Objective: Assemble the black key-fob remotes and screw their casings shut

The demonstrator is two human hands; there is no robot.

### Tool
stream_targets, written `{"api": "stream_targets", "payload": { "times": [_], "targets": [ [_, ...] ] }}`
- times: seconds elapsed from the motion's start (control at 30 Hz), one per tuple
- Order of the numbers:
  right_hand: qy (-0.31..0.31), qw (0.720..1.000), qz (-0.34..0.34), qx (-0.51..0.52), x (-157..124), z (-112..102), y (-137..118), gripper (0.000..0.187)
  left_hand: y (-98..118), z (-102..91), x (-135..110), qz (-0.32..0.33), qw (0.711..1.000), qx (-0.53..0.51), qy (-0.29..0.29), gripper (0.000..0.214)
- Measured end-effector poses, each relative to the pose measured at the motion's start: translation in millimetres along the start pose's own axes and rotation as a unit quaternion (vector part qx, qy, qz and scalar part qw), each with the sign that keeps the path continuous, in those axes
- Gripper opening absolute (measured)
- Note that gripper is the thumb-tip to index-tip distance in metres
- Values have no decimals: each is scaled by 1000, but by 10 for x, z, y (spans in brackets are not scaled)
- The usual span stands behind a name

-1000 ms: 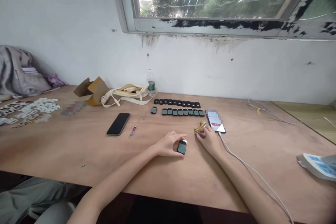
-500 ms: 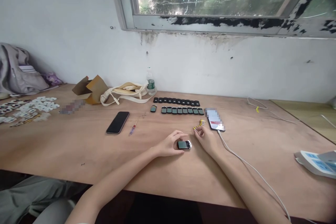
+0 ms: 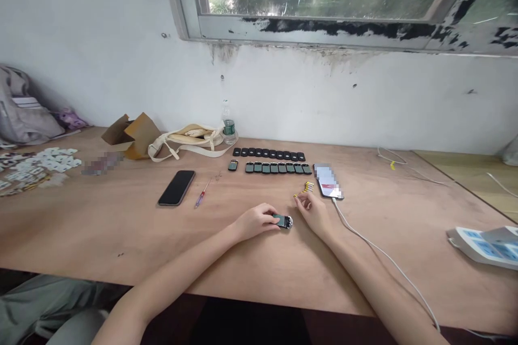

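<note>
My left hand [image 3: 259, 221] grips a small black device [image 3: 282, 220] with a greenish-grey face, a dark section and a whitish rounded end. Its thumb lies on the face, and the device is just above or on the table. My right hand [image 3: 314, 214] has thumb and forefinger pinched together at a tiny yellow-ended piece [image 3: 295, 195]. Just beyond those fingers lie several small yellow-and-silver pieces [image 3: 309, 186]. Farther back stand a row of similar devices [image 3: 278, 168], one separate device [image 3: 232, 165], and a row of black covers [image 3: 268, 153].
A phone on a white cable [image 3: 328, 181] is right of the small pieces. To the left lie a dark phone [image 3: 177, 187] and a screwdriver [image 3: 202, 194]. A bottle [image 3: 229, 128], cream bag [image 3: 190, 139] and cardboard box [image 3: 135, 135] stand near the wall. A white-blue device [image 3: 483, 247] sits right.
My left fingers have closed in on the device, the thumb now over its face. My right hand stays pinched by the yellow-ended pieces. The whole view has shifted slightly.
</note>
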State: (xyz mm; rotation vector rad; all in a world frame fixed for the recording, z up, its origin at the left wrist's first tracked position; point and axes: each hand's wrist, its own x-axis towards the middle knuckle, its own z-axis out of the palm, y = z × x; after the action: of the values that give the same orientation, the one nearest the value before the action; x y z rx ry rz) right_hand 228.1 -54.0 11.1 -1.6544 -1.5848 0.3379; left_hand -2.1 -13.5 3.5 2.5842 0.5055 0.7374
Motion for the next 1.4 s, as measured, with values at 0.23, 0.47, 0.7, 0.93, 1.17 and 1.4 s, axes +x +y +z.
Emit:
{"api": "stream_targets", "payload": {
  "times": [0.23,0.47,0.7,0.93,1.17,1.4],
  "targets": [
    [-48,973,82,211,-52,46,-152,41,9,9,1,-13,1000,24,-15,27],
    [-103,963,92,231,-103,76,-234,44,-24,56,11,-67,997,-29,10,21],
    [-134,956,94,243,-85,25,-266,39,-1,49,11,-90,994,-62,25,19],
    [-139,970,57,189,-110,17,-312,33,6,49,8,-83,995,-46,38,20],
    [-148,976,43,152,-134,4,-347,31,12,62,11,-86,995,-24,49,18],
    [-115,988,-15,103,-186,78,-301,34,71,45,32,-82,995,26,51,18]
  ]
}}
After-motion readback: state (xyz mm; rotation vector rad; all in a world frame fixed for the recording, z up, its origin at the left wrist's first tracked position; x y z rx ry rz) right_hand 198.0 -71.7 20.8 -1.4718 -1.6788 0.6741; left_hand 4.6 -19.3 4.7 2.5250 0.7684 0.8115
